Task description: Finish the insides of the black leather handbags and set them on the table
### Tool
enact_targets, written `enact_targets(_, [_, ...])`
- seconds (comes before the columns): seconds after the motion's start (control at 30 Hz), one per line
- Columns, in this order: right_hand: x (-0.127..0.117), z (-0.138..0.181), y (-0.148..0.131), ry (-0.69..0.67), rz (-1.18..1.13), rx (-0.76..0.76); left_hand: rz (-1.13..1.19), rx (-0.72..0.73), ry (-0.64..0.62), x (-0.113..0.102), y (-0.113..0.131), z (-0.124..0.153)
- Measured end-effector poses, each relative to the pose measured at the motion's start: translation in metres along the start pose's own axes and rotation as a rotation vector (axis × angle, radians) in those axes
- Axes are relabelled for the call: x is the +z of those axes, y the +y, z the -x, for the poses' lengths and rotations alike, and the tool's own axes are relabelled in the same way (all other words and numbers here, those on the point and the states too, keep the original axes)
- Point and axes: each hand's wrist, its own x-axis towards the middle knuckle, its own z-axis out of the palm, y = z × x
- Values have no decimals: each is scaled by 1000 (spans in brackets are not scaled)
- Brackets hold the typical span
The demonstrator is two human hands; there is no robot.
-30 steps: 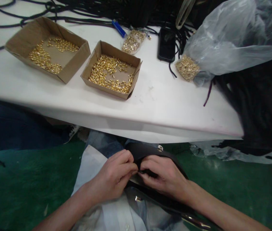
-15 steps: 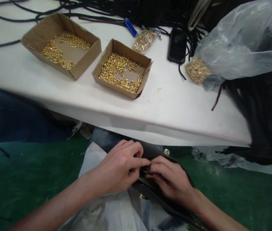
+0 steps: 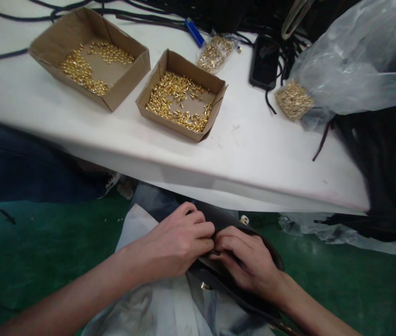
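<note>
A black bag (image 3: 233, 296) with gold-coloured metal fittings lies across my lap, over a pale cloth (image 3: 170, 303). My left hand (image 3: 180, 240) is closed at the bag's opening, its thumb and fingertips pinched together; what they hold is hidden behind the fingers. Right beside it, my right hand (image 3: 250, 261) is curled into the opening with bent fingers gripping the bag. The two sets of fingertips almost meet. A small gold fitting (image 3: 205, 285) shows on the bag's near side, and another fitting (image 3: 244, 219) on its far side.
On the white table (image 3: 271, 168) stand a larger cardboard tray (image 3: 128, 86) of gold studs and a smaller tray (image 3: 173, 126) of gold posts. Behind are bagged metal parts (image 3: 215, 53), a blue lighter (image 3: 194, 32), a phone (image 3: 264, 63) and black cords. Clear plastic (image 3: 366, 60) covers the right.
My left hand's outstretched index finger has curled in, and its fingers have closed into a pinch. My right hand stays nearly in place. The view has shifted slightly.
</note>
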Motion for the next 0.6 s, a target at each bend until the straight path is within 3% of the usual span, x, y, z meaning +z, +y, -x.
enact_targets(0.2, [3,-2,1,-9,-72,-8,3,31,-11,2,-5,2])
enact_targets(0.37, [1,-3,-1,-91,56,96,1,21,20,9,-6,7])
enact_targets(0.5, [-3,-5,-3,-192,160,84,-16,10,41,11,-5,9])
enact_targets(0.6, [-5,-7,-3,-175,176,60,-35,6,35,9,-3,7])
